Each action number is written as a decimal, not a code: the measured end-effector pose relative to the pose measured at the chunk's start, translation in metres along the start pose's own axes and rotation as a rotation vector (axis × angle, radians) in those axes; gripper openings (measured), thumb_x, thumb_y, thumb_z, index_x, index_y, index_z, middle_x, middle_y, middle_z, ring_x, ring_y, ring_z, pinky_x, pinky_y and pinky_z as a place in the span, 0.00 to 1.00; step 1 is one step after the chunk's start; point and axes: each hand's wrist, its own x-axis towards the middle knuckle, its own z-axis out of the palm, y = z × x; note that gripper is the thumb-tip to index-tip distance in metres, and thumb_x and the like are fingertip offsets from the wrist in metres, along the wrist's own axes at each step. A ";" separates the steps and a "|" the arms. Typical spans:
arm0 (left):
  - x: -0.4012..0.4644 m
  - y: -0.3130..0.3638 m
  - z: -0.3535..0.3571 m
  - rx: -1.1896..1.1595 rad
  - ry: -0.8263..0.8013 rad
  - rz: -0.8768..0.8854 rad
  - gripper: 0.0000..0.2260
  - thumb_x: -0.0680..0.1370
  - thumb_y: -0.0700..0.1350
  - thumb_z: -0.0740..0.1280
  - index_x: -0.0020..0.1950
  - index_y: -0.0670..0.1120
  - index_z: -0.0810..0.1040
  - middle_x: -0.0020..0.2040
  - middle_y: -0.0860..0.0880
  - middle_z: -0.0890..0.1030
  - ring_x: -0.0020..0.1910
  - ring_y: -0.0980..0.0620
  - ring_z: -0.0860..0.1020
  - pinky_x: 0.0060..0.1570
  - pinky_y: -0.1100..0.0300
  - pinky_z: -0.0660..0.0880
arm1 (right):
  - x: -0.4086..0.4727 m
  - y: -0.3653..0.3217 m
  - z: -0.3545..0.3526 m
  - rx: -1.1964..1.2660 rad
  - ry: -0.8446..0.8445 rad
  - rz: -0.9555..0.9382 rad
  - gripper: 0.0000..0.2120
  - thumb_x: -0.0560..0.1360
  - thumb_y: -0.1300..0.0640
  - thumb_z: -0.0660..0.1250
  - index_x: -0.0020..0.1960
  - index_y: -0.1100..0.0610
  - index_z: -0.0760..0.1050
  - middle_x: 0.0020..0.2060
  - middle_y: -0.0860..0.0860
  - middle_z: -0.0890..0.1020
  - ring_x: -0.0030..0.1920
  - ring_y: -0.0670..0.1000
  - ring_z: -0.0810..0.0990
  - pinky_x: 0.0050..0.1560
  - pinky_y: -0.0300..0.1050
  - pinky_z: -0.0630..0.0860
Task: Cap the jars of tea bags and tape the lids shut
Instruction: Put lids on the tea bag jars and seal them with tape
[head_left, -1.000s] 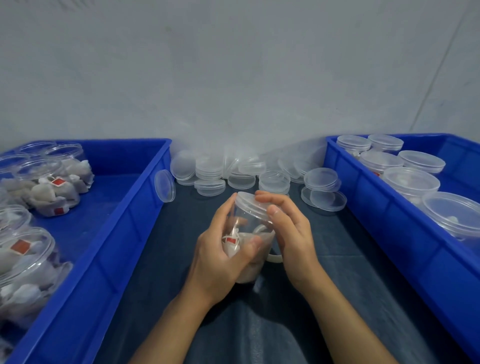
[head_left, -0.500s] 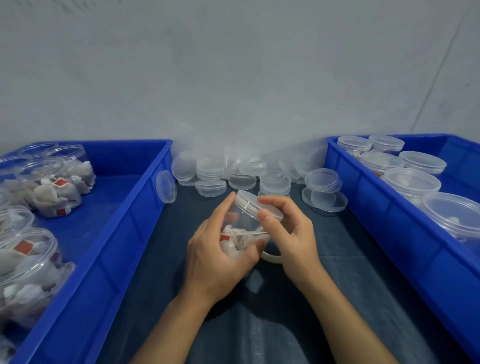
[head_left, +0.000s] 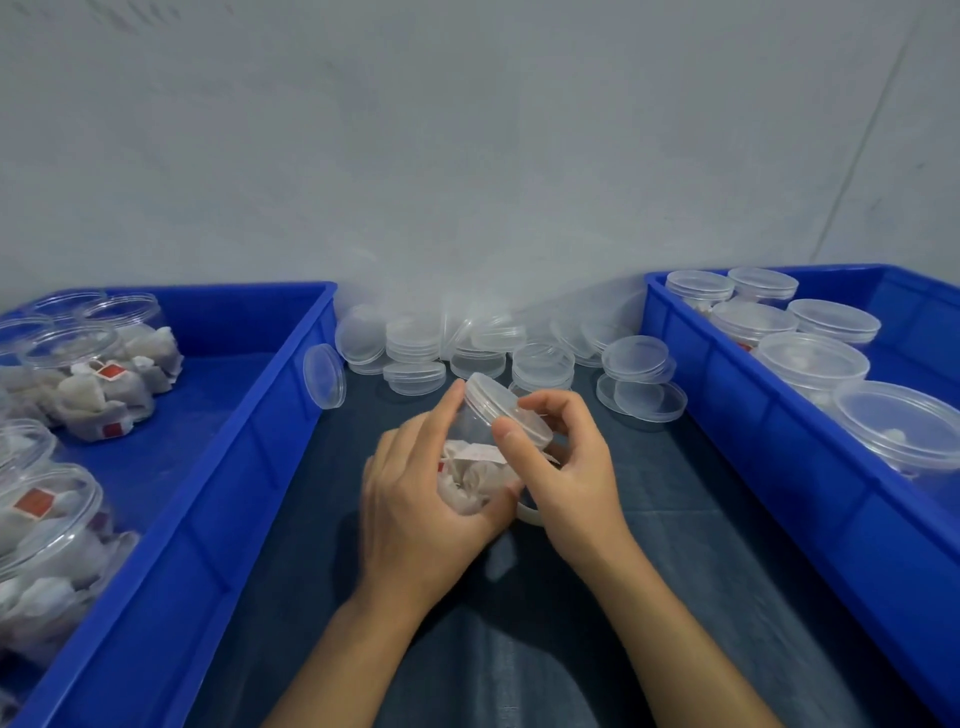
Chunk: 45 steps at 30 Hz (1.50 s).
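While the head view looks down on the dark cloth, the left hand (head_left: 421, 499) wraps the body of a small clear plastic jar of white tea bags (head_left: 480, 457), held tilted at centre. The right hand (head_left: 566, 467) curls thumb and fingers round its clear ribbed plastic lid (head_left: 506, 408), at one o'clock from the left palm. Judged by its look, the jar is light, thin-walled and slick; squeezing may flex it, so grip the body low and the lid by its ribbed rim. A white tape roll (head_left: 530, 512) peeks out beneath the right hand.
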 end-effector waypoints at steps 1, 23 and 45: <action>0.001 0.000 -0.001 0.001 0.015 -0.005 0.40 0.69 0.64 0.74 0.81 0.56 0.70 0.63 0.59 0.80 0.59 0.55 0.78 0.57 0.49 0.79 | 0.000 0.000 -0.001 -0.002 -0.001 0.002 0.21 0.68 0.37 0.75 0.55 0.47 0.78 0.55 0.52 0.81 0.50 0.49 0.83 0.49 0.44 0.78; 0.006 0.007 -0.009 -0.697 -0.306 -0.358 0.30 0.68 0.57 0.76 0.69 0.53 0.76 0.54 0.50 0.87 0.52 0.48 0.86 0.50 0.52 0.83 | 0.006 -0.006 -0.015 0.171 -0.158 0.071 0.17 0.71 0.43 0.73 0.56 0.50 0.83 0.50 0.58 0.86 0.47 0.54 0.82 0.50 0.50 0.79; 0.003 0.008 -0.007 -0.497 -0.159 -0.295 0.34 0.67 0.58 0.78 0.72 0.60 0.76 0.59 0.58 0.85 0.60 0.57 0.84 0.59 0.51 0.83 | -0.001 -0.012 -0.005 0.147 -0.076 0.062 0.15 0.75 0.50 0.74 0.61 0.50 0.83 0.51 0.51 0.87 0.49 0.49 0.86 0.48 0.41 0.81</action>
